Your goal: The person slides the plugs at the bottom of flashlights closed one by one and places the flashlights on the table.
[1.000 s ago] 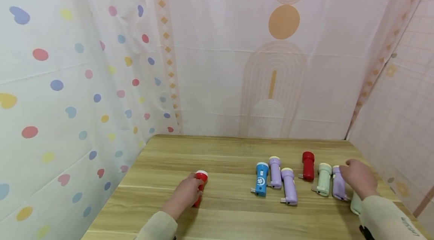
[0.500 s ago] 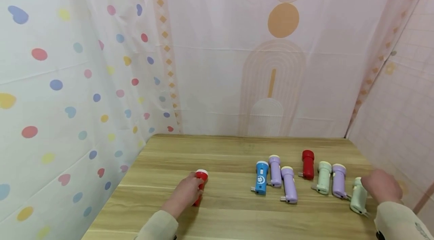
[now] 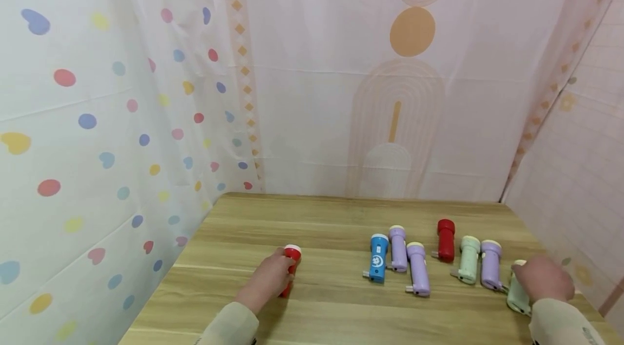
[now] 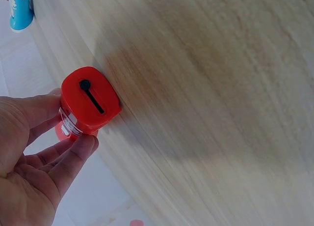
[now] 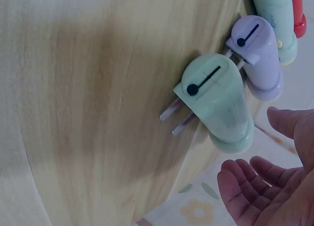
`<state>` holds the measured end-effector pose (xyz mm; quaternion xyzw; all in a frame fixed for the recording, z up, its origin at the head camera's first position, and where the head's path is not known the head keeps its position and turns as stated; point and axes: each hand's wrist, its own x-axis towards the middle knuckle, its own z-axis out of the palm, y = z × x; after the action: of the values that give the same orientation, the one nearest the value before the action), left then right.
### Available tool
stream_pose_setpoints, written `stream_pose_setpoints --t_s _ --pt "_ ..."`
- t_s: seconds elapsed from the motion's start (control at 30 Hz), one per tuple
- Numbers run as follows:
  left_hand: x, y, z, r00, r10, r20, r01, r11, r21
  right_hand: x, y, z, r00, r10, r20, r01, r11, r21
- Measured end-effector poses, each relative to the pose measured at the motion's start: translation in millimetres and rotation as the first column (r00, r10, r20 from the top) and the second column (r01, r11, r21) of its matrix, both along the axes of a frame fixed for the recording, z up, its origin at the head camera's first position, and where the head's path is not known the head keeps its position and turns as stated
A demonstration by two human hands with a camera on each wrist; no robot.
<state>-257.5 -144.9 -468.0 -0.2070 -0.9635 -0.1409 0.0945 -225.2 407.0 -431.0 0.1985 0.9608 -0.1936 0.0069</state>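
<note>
My left hand [image 3: 267, 279] pinches a red flashlight [image 3: 292, 252] with a white rim, thumb on one side and fingers on the other. In the left wrist view its red end face [image 4: 91, 100] carries a black slot. At the right, my right hand [image 3: 546, 278] hovers over a mint green flashlight [image 3: 518, 298] and hides part of it in the head view. The right wrist view has that hand [image 5: 267, 182] with thumb and fingers spread apart, clear of the green flashlight [image 5: 218, 100], whose plug prongs stick out. Next to it lies a lilac flashlight [image 3: 490, 266].
Another mint green flashlight [image 3: 469, 261] and a dark red one [image 3: 446, 242] lie further left on the wooden table [image 3: 331, 312]. Beyond them are two lilac flashlights [image 3: 417, 269] [image 3: 398, 250] and a blue one [image 3: 377, 259]. Patterned curtains [image 3: 302, 117] surround the table.
My right hand has moved from above the lilac flashlight to the right and nearer, to the end mint green flashlight. The left hand keeps its hold on the red flashlight.
</note>
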Motion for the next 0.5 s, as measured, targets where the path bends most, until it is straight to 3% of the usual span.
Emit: stream_pose_setpoints --t_s 0.3,0.5 --pt "0.1 -0.6 -1.2 1.0 0.002 0.024 -0.002 1.0 0.002 -1.2 -5.7 -7.8 0.996 -0.084 0.022 0.084 0.996 0.004" --pt "0.6 0.3 0.6 1.0 0.012 0.02 -0.012 1.0 -0.008 -4.8 -7.5 -13.8 0.996 -0.089 0.03 0.089 0.996 0.005"
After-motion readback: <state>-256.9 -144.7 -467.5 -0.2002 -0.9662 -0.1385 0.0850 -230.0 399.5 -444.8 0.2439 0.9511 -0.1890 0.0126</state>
